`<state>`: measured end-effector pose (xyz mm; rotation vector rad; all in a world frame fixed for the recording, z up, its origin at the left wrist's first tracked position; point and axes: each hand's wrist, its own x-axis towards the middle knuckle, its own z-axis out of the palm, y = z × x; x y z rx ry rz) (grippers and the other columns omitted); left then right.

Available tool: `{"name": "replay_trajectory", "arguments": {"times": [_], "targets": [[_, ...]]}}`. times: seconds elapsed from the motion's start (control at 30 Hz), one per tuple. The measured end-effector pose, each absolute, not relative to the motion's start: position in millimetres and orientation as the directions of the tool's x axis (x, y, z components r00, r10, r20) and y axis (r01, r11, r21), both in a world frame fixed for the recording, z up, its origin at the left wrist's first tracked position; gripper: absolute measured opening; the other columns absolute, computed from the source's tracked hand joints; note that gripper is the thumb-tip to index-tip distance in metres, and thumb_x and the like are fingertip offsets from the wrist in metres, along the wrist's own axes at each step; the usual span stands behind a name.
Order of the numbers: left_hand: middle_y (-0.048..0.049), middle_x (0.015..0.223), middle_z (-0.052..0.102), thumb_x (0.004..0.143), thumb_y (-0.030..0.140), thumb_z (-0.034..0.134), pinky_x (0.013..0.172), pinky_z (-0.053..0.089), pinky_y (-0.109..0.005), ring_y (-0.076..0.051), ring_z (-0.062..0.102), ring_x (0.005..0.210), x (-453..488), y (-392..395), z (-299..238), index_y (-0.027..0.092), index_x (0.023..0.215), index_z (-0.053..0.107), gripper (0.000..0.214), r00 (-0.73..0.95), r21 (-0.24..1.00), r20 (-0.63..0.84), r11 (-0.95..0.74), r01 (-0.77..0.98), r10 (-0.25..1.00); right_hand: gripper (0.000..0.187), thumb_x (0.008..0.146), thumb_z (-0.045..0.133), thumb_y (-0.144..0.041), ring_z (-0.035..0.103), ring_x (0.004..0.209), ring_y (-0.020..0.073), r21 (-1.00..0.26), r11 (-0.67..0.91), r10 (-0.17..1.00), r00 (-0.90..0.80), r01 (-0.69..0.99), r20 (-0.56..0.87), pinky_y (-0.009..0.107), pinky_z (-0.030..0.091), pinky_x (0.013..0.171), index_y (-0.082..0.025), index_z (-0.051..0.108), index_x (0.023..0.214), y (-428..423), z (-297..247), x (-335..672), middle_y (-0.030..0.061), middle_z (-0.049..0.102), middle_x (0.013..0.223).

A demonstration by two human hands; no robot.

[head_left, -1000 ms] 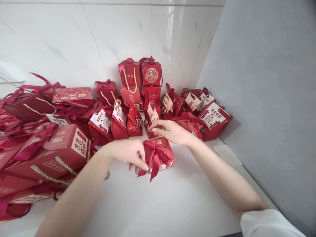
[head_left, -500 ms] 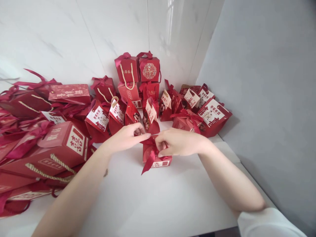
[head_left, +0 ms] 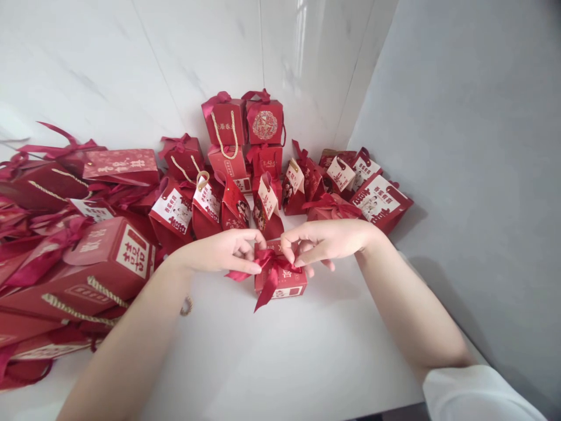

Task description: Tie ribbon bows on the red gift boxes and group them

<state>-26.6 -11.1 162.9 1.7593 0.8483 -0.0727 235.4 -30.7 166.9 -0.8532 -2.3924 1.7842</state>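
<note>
A small red gift box (head_left: 284, 285) stands on the white table in front of me, a white label on its near side. Tied on top is a red ribbon (head_left: 270, 279) in a bow, one tail hanging over the near side and another sticking out to the left. My left hand (head_left: 234, 250) pinches the ribbon at the bow's left side between thumb and forefinger. On the other side, my right hand (head_left: 326, 241) has thumb and forefinger closed on the bow's right part, its other fingers loosely bent. The fingers partly cover the bow.
Several boxes (head_left: 265, 120) are stacked against the marble wall. Smaller red boxes with white fronts (head_left: 173, 213) line the back. A heap of larger boxes (head_left: 100, 251) fills the left. A rope-like ring (head_left: 186, 306) lies by my left forearm. A grey wall (head_left: 473, 175) bounds the right.
My hands have come down closer to the bow, and the right one has turned, its fingers more extended. A ribbon tail now shows at the left, and more of the box top is visible.
</note>
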Motion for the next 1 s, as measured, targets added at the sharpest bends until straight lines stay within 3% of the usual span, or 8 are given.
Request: {"name": "replay_trajectory", "arguments": {"times": [0.1,0.23,0.37,0.53,0.67,0.73,0.87,1.0], "targets": [[0.0031,0.072,0.055,0.089,0.040,0.061,0.058,0.038,-0.023,-0.008,0.047,0.058,-24.8,-9.5,159.9,0.019,0.100,0.056,0.024,0.766,0.841,-0.411,-0.120,0.528,0.494,0.008,0.092,0.047,-0.013,0.071,0.078,0.0165,-0.921,0.013,0.399,-0.847,0.388,-0.352,0.022,0.054,0.053,-0.020,0.050,0.092,-29.1,162.8,233.0,-0.0013,0.054,0.088],[0.0012,0.078,0.057,0.089,0.039,0.060,0.063,0.039,-0.024,-0.010,0.048,0.065,-24.2,-8.9,157.8,0.019,0.100,0.059,0.023,0.781,0.823,-0.391,-0.196,0.534,0.488,0.005,0.094,0.049,-0.015,0.073,0.082,0.0170,-0.942,-0.045,0.328,-0.886,0.331,-0.327,0.029,0.059,0.067,-0.019,0.050,0.091,-25.4,157.1,233.8,-0.0013,0.056,0.087],[0.0017,0.076,0.055,0.089,0.043,0.061,0.062,0.038,-0.023,-0.010,0.047,0.064,-27.1,-11.8,164.8,0.018,0.092,0.062,0.025,0.803,0.776,-0.439,-0.279,0.565,0.404,0.014,0.095,0.058,-0.027,0.067,0.081,0.0125,-0.945,0.121,0.245,-0.932,0.304,-0.268,0.024,0.053,0.071,-0.017,0.056,0.105,-24.9,157.2,238.1,0.0021,0.063,0.091],[-0.0003,0.086,0.053,0.086,0.046,0.064,0.070,0.040,-0.024,-0.012,0.050,0.074,-28.7,-13.7,173.0,0.019,0.082,0.071,0.028,0.812,0.743,-0.367,-0.382,0.550,0.454,0.022,0.092,0.065,-0.024,0.058,0.079,0.0095,-0.945,0.256,0.304,-0.945,0.202,-0.120,0.021,0.048,0.072,-0.014,0.062,0.111,-23.0,156.8,239.1,0.0022,0.062,0.090],[0.0000,0.092,0.053,0.085,0.039,0.067,0.074,0.040,-0.023,-0.010,0.050,0.077,-24.0,-11.0,165.2,0.017,0.075,0.068,0.024,0.816,0.837,-0.261,-0.299,0.457,0.516,0.022,0.093,0.064,-0.029,0.056,0.062,0.0061,-0.970,0.175,0.350,-0.932,0.168,-0.099,0.015,0.044,0.052,-0.014,0.064,0.108,-16.7,150.1,238.5,-0.0004,0.061,0.081],[0.0004,0.086,0.054,0.085,0.036,0.067,0.071,0.040,-0.023,-0.009,0.049,0.074,-22.2,-9.2,158.7,0.015,0.071,0.063,0.025,0.810,0.900,-0.216,-0.211,0.382,0.546,0.025,0.092,0.065,-0.034,0.061,0.059,0.0074,-0.985,0.103,0.355,-0.930,0.136,-0.091,0.014,0.041,0.043,-0.016,0.062,0.109,-13.7,146.8,238.9,-0.0008,0.061,0.079],[0.0036,0.064,0.046,0.084,0.036,0.068,0.052,0.029,-0.022,-0.006,0.036,0.054,-23.2,-8.4,153.4,0.014,0.071,0.059,0.027,0.828,0.951,-0.237,-0.051,0.304,0.508,0.026,0.091,0.065,-0.039,0.068,0.062,0.0118,-0.987,0.008,0.264,-0.952,0.162,-0.154,0.017,0.052,0.047,-0.015,0.061,0.103,-12.0,144.9,240.3,-0.0008,0.062,0.076],[-0.0001,0.063,0.057,0.081,0.039,0.069,0.049,0.028,-0.022,-0.006,0.039,0.051,-21.4,-12.9,159.4,0.014,0.068,0.058,0.031,0.851,0.932,-0.297,-0.062,0.356,0.433,0.028,0.091,0.066,-0.040,0.054,0.051,0.0052,-0.974,0.056,0.249,-0.948,0.220,-0.200,0.014,0.045,0.043,-0.015,0.062,0.102,-14.2,148.1,239.0,-0.0031,0.058,0.073]]}}
